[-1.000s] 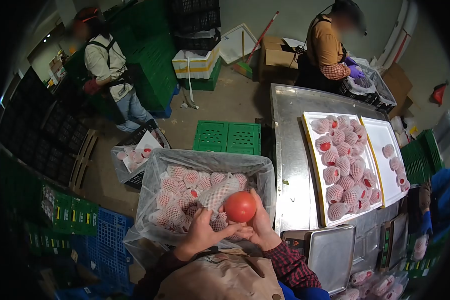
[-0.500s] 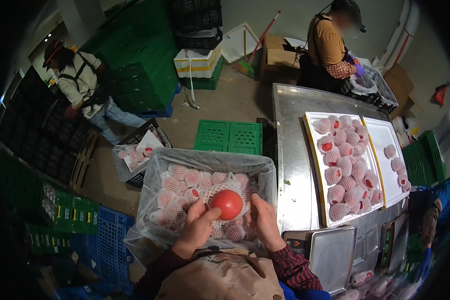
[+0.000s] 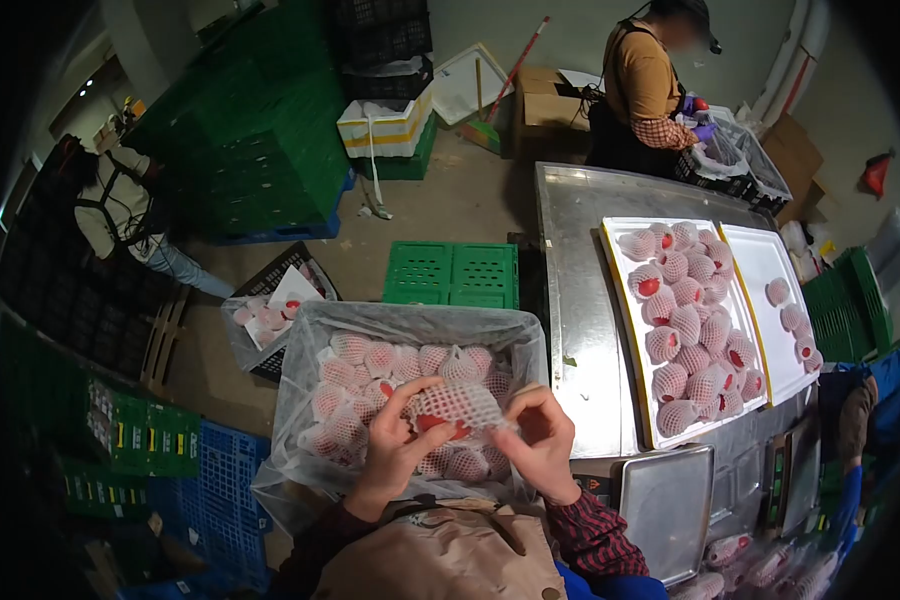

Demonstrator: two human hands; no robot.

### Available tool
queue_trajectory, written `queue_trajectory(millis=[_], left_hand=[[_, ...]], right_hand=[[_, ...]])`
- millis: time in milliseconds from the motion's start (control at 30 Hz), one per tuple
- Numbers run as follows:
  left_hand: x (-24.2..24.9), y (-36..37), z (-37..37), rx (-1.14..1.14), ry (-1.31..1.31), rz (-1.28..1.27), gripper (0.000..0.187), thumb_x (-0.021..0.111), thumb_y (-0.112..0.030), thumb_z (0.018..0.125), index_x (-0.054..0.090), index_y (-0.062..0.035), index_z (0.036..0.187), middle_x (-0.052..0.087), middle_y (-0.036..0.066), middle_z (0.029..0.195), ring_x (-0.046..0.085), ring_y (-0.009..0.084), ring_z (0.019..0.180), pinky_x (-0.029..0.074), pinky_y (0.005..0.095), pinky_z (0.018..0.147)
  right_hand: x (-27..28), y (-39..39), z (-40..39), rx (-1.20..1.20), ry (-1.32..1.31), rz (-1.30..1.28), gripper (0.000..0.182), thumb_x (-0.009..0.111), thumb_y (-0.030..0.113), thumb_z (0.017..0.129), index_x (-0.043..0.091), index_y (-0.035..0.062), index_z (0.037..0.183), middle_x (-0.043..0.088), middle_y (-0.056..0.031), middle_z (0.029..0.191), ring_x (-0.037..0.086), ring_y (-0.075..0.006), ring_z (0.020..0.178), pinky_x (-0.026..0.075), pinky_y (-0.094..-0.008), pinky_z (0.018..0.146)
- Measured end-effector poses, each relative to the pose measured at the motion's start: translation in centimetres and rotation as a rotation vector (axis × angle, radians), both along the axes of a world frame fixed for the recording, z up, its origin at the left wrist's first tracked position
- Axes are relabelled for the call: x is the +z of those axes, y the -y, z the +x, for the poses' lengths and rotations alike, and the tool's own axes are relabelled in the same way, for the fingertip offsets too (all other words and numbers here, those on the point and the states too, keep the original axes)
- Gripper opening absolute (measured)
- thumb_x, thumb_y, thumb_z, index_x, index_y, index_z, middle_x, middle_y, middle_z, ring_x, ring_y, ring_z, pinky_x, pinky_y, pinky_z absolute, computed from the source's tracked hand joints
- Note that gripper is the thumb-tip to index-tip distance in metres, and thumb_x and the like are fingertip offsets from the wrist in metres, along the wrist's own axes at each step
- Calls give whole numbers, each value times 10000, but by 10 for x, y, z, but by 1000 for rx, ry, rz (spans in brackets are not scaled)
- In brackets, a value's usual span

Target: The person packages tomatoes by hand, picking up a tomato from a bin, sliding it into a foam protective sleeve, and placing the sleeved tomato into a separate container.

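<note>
A red tomato-like fruit (image 3: 438,425), partly covered by a white foam net (image 3: 457,404), is held over the plastic-lined crate (image 3: 305,345). My left hand (image 3: 398,447) has its thumb and fingers closed round the fruit and the net's left side. My right hand (image 3: 540,440) pinches the net's right end between thumb and fingers. Beneath both hands lie several net-wrapped fruits (image 3: 350,349) in the crate. How far the net reaches under the fruit is hidden.
On the metal table (image 3: 580,300) at right lie white foam trays (image 3: 760,270) with netted fruits. A metal tray (image 3: 665,510) is nearer. A green crate (image 3: 452,275) stands ahead. One person (image 3: 645,80) works at back right, another (image 3: 120,205) at left.
The foam net now covers much of the fruit, which was bare on top before. My right hand has closed on the net's end. The person at left has moved further left.
</note>
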State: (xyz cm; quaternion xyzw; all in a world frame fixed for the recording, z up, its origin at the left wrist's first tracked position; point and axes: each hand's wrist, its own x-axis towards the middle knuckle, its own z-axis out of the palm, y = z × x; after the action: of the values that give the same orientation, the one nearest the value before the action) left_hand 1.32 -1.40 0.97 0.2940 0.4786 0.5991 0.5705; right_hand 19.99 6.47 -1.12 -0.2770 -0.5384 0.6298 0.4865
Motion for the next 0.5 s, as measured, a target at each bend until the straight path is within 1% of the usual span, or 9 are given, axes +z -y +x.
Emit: queue_trajectory(millis=[33, 167, 200, 233, 267, 300, 367, 467, 500], left_hand=[[0, -1, 1, 23, -42, 32, 615, 699, 115, 833, 491, 27, 1405, 588, 100, 1310, 577, 185, 1210, 483, 342, 1045], [-22, -7, 7, 64, -298, 195, 672, 743, 91, 751, 515, 19, 1379, 593, 132, 1298, 604, 241, 1194, 497, 365, 1027], [-15, -10, 14, 98, -609, 284, 684, 752, 79, 721, 527, 14, 1363, 589, 155, 1296, 601, 278, 1203, 496, 382, 1029], [-11, -13, 24, 132, -908, 389, 697, 761, 67, 690, 538, 9, 1348, 584, 178, 1294, 598, 316, 1212, 496, 398, 1031], [-13, -13, 32, 78, -996, 384, 661, 785, 29, 695, 556, 4, 1314, 555, 224, 1354, 573, 382, 1249, 480, 434, 1057], [-6, -16, 42, 27, -962, 418, 661, 785, 29, 695, 556, 4, 1314, 555, 224, 1354, 573, 382, 1249, 480, 434, 1057], [5, -21, 55, -120, -1101, 491, 667, 784, 26, 690, 555, 3, 1317, 534, 235, 1408, 553, 396, 1289, 467, 450, 1076], [-2, -18, 52, -146, -1028, 434, 669, 764, 24, 721, 540, 7, 1351, 501, 231, 1462, 535, 411, 1316, 449, 459, 1097], [-3, -17, 46, -143, -1068, 345, 666, 759, 25, 734, 536, 11, 1361, 495, 226, 1470, 532, 415, 1316, 444, 464, 1103]], right_hand=[[2, -1, 5, 121, 9, 101, 200, 685, -29, 882, 546, 18, 1017, 584, -51, 990, 586, -108, 848, 490, -250, 759], [-20, -7, 16, 72, -43, -449, 246, 534, 250, 1017, 566, 11, 1067, 587, -103, 1043, 629, -167, 742, 556, -328, 699], [-29, -5, 16, 159, 32, -470, 311, 487, 303, 1040, 574, 21, 1140, 564, -77, 1134, 641, -167, 849, 559, -339, 752], [-28, 1, 11, 191, -25, -472, 287, 520, 288, 1064, 530, 63, 1243, 607, -40, 1099, 611, -119, 975, 535, -269, 736], [-39, 7, 9, 258, -120, -593, 325, 545, 281, 1059, 499, 73, 1303, 603, -42, 1154, 599, -113, 1070, 546, -286, 812], [-25, 11, 0, 198, -358, -672, 371, 613, 248, 1026, 482, 71, 1325, 613, -40, 1186, 608, -112, 1072, 536, -296, 865], [-24, 2, 13, 129, -410, -702, 411, 665, 194, 993, 475, 61, 1332, 615, -62, 1216, 617, -133, 1086, 531, -303, 885], [-52, -36, 67, -277, -12, -396, 558, 748, 217, 935, 451, 43, 1375, 625, -105, 1209, 642, -171, 1057, 533, -298, 911], [-66, -54, 96, -412, -41, -316, 644, 780, 233, 905, 434, 29, 1408, 632, -106, 1211, 641, -175, 1046, 524, -305, 917]])
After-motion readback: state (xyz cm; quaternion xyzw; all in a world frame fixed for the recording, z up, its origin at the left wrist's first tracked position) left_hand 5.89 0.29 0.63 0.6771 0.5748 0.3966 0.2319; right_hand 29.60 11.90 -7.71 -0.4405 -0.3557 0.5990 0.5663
